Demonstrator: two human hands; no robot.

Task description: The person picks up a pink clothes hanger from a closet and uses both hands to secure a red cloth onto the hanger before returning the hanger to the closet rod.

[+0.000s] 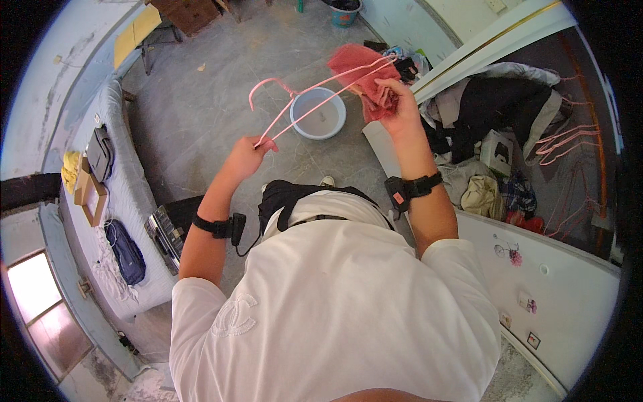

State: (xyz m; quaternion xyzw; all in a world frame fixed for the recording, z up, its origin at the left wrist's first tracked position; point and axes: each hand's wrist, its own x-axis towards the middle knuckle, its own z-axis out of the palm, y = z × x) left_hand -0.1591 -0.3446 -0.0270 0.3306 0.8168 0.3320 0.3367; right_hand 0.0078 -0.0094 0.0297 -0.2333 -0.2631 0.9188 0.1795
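Observation:
My left hand (251,157) grips one end of a pink clothes hanger (329,79), whose hook points to the left. In my right hand (404,113) is a bunched red cloth (369,75). The cloth lies against the hanger's far end, partly behind its bars. Below the hanger, a light blue basin (318,131) stands on the floor, with greyish water and a small dark spot in it.
On the right, an open wardrobe holds dark clothes (505,103), several pink hangers (567,138) and a pile of folded clothing (482,193). Its white door (557,281) swings out beside me. A bed (118,191) with bags and an open cardboard box (90,193) lies left.

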